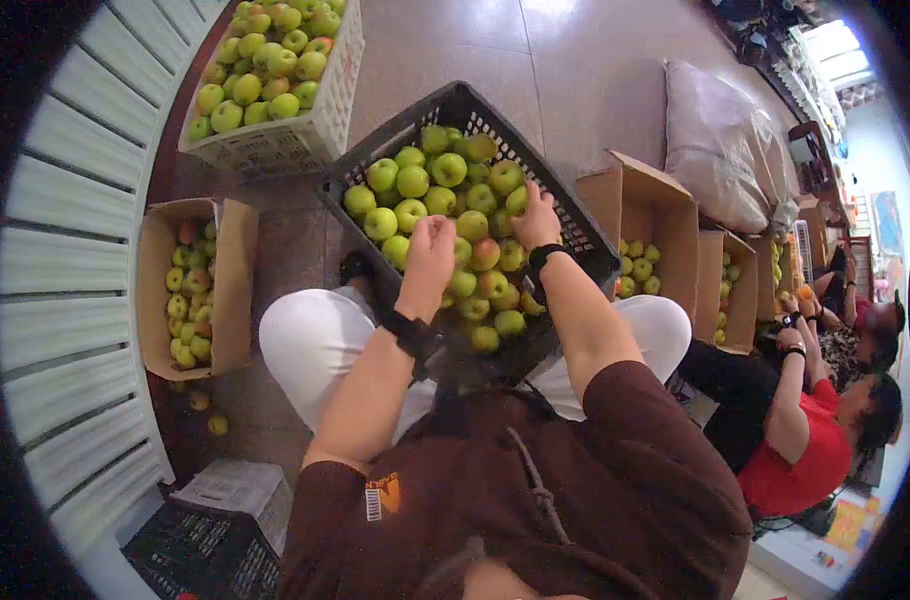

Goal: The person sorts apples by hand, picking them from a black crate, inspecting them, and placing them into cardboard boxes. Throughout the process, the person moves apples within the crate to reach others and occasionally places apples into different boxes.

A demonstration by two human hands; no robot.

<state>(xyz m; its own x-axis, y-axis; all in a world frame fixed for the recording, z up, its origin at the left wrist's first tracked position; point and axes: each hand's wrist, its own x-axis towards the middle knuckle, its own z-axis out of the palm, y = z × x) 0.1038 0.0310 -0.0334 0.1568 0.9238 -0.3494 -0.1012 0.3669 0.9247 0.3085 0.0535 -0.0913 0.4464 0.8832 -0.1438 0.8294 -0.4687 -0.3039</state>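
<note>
Two hands are down in the black crate [575,215], which rests tilted on the person's lap, full of green apples [412,182]. The left hand [431,245] is curled over the fruit in the middle of the pile, knuckles up, fingers closed down onto an apple; which one it has cannot be told from here. The right hand [535,215] sits near the crate's right wall, fingers spread and pressed over an apple at the edge of the heap; it looks like a loose clasp, not a lift yet. Both wrists wear dark bands.

Around the person, boxes wait. A cardboard box [155,290] to the left holds apples with more red in them, and a few loose apples lie on the floor below it. A white crate [305,140] beyond is heaped with green ones. To the right stand two more cartons [655,200], partly filled, with a big sack [715,140] behind. A co-worker in a red top [805,450] sits further right, bent over other boxes.

By the look of it, this is the picking stage of a sort: fruit is being felt and chosen in the crate, none yet on its way out. The next move calls for a firm grip on one apple per hand, a clean lift over the crate's rim, and a choice of box, without tipping the crate off the knees.
</note>
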